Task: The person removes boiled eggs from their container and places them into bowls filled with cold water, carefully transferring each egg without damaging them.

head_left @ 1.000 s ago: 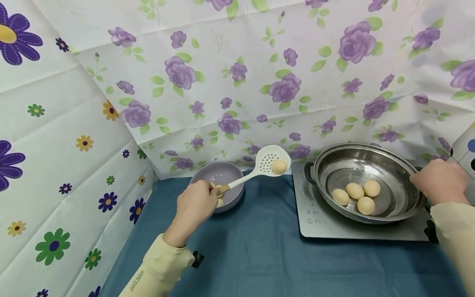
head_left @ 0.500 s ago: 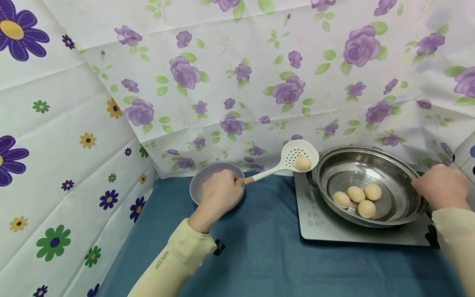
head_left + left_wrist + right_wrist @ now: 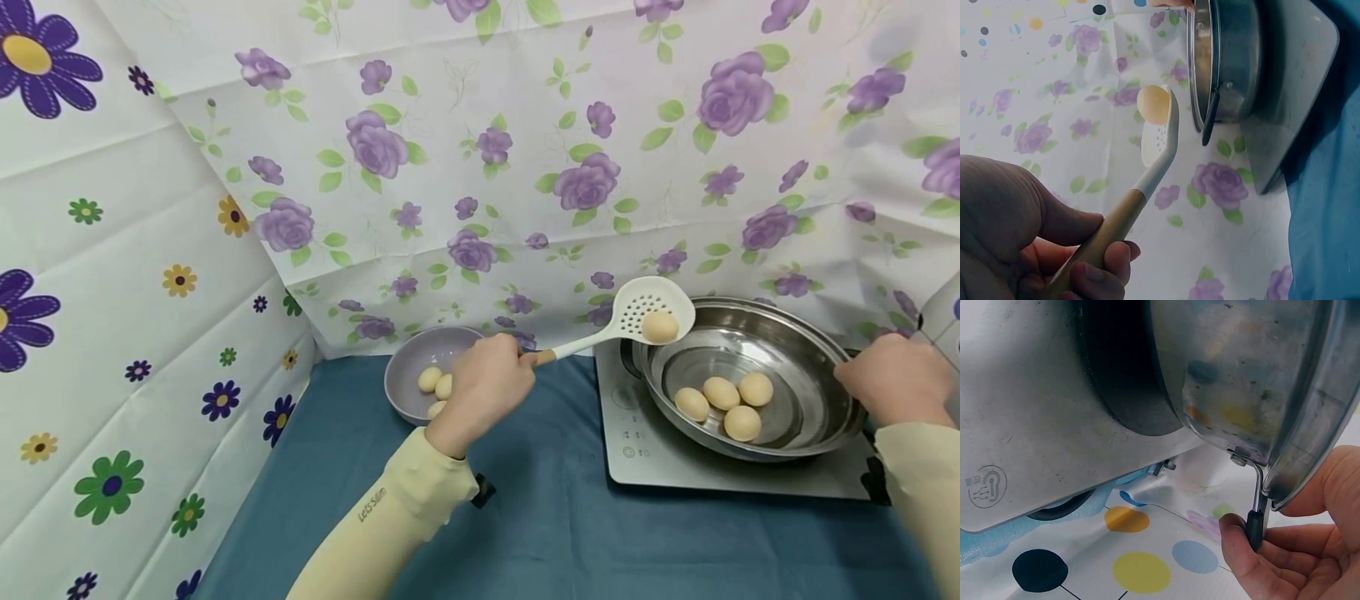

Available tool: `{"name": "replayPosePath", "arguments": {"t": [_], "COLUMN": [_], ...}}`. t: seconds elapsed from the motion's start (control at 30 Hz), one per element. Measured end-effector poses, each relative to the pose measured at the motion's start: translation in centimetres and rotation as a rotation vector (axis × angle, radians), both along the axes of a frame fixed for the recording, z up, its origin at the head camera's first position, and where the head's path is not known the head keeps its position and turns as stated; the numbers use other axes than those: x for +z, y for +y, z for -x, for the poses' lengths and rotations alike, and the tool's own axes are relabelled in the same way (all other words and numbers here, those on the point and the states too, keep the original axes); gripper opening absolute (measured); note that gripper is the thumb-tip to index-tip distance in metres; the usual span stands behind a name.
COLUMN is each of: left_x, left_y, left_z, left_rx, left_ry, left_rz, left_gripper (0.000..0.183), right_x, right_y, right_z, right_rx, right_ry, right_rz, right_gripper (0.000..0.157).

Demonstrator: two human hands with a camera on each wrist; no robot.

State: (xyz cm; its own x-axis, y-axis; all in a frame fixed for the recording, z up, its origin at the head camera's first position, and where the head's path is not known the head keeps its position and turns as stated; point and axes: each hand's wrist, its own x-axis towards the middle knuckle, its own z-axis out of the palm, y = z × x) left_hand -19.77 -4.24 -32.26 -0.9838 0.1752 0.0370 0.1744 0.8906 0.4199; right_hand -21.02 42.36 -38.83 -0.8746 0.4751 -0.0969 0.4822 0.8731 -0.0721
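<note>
My left hand (image 3: 491, 379) grips the wooden handle (image 3: 1113, 222) of a white slotted skimmer (image 3: 630, 308). One egg (image 3: 660, 327) rests in its perforated head, over the left rim of a steel wok (image 3: 813, 408). Several eggs (image 3: 722, 393) lie together inside the wok. On the right, my right hand (image 3: 896, 379) holds the wok's black side handle (image 3: 1255, 528), with fingers curled about it in the right wrist view. Behind my left hand stands a purple bowl (image 3: 401, 379) holding several eggs (image 3: 431, 379), partly hidden by the hand.
Under the wok is a flat silver induction cooker (image 3: 637, 467). A blue cloth (image 3: 540, 517) covers the table. Flower-patterned sheets (image 3: 450, 108) hang at the back and along the left side, close behind the bowl and wok.
My left hand has carried the skimmer and its egg to the right, from beside the bowl to the wok's left rim. My right hand has stayed at the wok handle.
</note>
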Motion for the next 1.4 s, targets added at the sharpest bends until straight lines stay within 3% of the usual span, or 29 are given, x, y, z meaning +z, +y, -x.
{"name": "replayPosePath", "arguments": {"t": [0.23, 0.6, 0.83, 1.1, 1.4], "left_x": [-0.4, -1.1, -2.1, -3.2, -4.6], "left_y": [2.0, 5.0, 6.9, 8.7, 9.9], "left_z": [0.2, 0.2, 0.2, 0.5, 0.9], "left_rx": [0.002, -0.026, -0.040, -0.019, -0.064], "left_ry": [-0.021, 0.049, 0.069, 0.096, 0.162], "left_rz": [0.017, 0.068, 0.116, 0.235, 0.265], "left_gripper": [0.034, 0.035, 0.031, 0.016, 0.011], "right_x": [0.0, 0.0, 0.3, 0.2, 0.0], "right_y": [-0.1, 0.0, -0.1, -0.1, 0.1], "right_z": [0.0, 0.3, 0.1, -0.1, 0.1], "right_rx": [-0.006, -0.018, -0.007, -0.002, 0.006], "right_ry": [-0.011, -0.011, -0.011, -0.006, -0.002], "right_rz": [-0.025, -0.021, -0.013, -0.016, -0.022], "right_gripper": [0.048, 0.048, 0.046, 0.045, 0.048]}}
